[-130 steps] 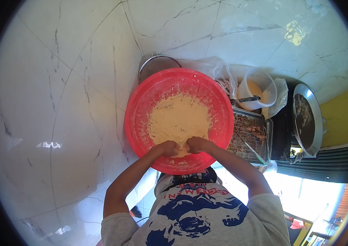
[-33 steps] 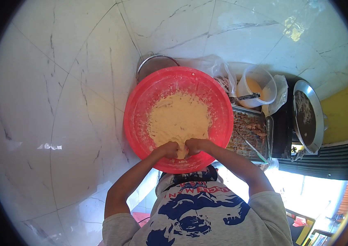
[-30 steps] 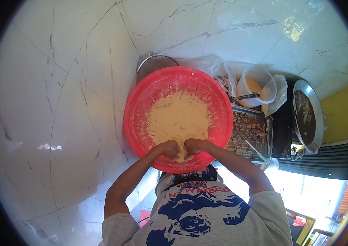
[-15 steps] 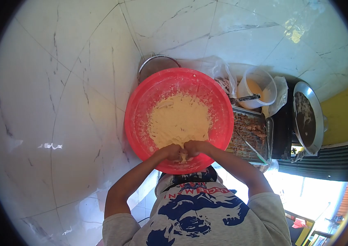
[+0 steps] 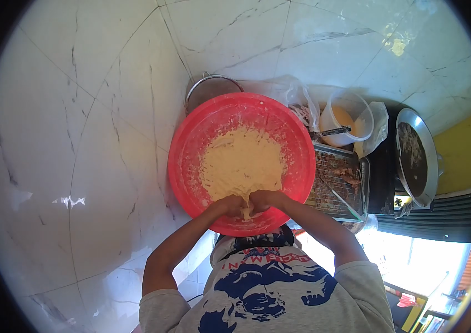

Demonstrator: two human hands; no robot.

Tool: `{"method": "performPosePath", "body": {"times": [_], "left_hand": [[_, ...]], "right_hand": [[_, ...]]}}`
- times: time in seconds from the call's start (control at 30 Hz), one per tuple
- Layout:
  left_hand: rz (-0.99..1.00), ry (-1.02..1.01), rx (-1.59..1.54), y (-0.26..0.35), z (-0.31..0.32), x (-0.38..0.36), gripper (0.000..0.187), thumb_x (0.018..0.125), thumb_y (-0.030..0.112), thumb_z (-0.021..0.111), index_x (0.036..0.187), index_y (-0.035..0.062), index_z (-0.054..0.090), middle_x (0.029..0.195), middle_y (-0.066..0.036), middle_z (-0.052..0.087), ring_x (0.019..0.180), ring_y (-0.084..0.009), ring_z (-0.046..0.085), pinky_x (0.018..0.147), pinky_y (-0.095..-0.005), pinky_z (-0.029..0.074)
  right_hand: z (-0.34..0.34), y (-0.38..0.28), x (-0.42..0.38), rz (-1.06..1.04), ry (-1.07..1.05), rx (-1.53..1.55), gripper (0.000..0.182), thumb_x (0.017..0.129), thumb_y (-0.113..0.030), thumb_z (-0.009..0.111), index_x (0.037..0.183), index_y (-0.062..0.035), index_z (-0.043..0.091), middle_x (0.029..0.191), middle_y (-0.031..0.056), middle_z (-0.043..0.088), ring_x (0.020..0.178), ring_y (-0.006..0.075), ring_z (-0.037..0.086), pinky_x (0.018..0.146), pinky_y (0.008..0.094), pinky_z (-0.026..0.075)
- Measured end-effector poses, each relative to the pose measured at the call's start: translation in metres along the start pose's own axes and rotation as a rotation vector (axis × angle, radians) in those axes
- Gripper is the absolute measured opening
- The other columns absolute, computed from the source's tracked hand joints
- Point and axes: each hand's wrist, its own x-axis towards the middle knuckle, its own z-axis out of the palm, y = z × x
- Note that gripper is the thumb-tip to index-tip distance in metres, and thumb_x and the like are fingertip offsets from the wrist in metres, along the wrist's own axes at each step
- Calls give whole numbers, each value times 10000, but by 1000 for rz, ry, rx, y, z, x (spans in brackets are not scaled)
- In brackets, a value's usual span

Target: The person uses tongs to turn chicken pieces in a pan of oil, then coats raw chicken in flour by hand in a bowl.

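Note:
A wide red plastic basin (image 5: 186, 150) stands right in front of me, holding a broad heap of pale yellow flour (image 5: 242, 158). Over its near side, my left hand (image 5: 232, 205) is closed, with the fingers curled inward. Close beside it, my right hand (image 5: 261, 201) is closed too. Between the two hands a small flour-coated piece (image 5: 247, 212) shows, and both seem to grip it. Its kind cannot be made out under the coating. Flour dust clings to the basin's inner wall.
To the right lies a wire rack tray (image 5: 324, 194) with fried pieces and tongs (image 5: 347, 204). Behind it stand a clear tub (image 5: 369, 125) of yellowish liquid and plastic bags (image 5: 297, 91). A large pan (image 5: 431, 183) of dark oil sits farther right. Tiled wall rises behind.
My hands have drawn slightly apart, and more of the coated piece shows between them. The basin and the things around it stay in place.

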Motion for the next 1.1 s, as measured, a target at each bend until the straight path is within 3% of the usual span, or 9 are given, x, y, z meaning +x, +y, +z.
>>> {"method": "performPosePath", "body": {"times": [0.13,0.2,0.3,0.47,0.6,0.67,0.8,1.03,1.1], "left_hand": [[88,36,-180,-23,3,6,383,699,183,646,1067,76,649,953,-178,654,929,-341,615,805,-399,479],[28,272,-177,-26,2,3,374,710,180,633,1067,69,646,968,-188,652,928,-343,615,812,-406,477],[-110,380,106,-27,4,9,431,748,199,632,1150,51,585,1065,-196,621,986,-347,595,855,-393,469],[-7,73,40,-6,7,8,422,752,193,631,1153,67,594,1038,-201,632,957,-333,607,837,-394,474],[75,-4,-59,-15,4,8,414,765,178,619,1163,67,596,991,-202,647,939,-316,616,820,-377,476],[43,63,-209,-27,-2,4,389,754,182,623,1122,54,617,988,-201,649,930,-323,617,819,-377,475],[26,180,-370,-43,-7,1,380,765,195,602,1108,33,622,1017,-214,639,952,-337,608,833,-377,470],[-201,299,-64,-29,-13,-9,488,821,174,571,1285,58,475,1141,-212,591,1083,-333,558,900,-394,444],[-389,279,64,-17,-15,-17,548,843,233,552,1350,90,402,1341,-230,433,1228,-353,442,1002,-467,359]], "right_hand": [[3,26,14,-30,-75,314,379,816,-366,628,995,-33,661,914,168,668,877,308,636,781,381,486],[9,38,18,-32,-18,439,391,827,-370,613,1016,-30,652,924,167,668,880,307,636,786,379,484],[13,39,15,103,397,264,382,817,-340,631,1045,-33,642,940,172,665,895,314,632,799,378,479],[13,16,12,-9,7,37,452,759,-322,702,1104,-41,619,960,185,659,893,334,630,782,391,491],[-1,8,-2,-15,-30,70,470,753,-336,714,1096,-30,619,945,165,668,864,304,641,752,377,498],[-5,22,-2,93,-39,655,476,745,-354,729,1073,-25,628,912,156,673,856,274,643,753,361,496],[1,40,6,-75,286,550,480,757,-367,725,1077,-24,622,924,157,666,893,250,634,770,348,492],[-6,5,9,273,441,238,489,766,-337,700,1124,-31,572,1081,201,610,1016,342,590,838,408,482],[-5,6,13,308,466,232,484,761,-334,700,1114,-30,569,1092,210,602,1023,358,583,845,426,480]]}}
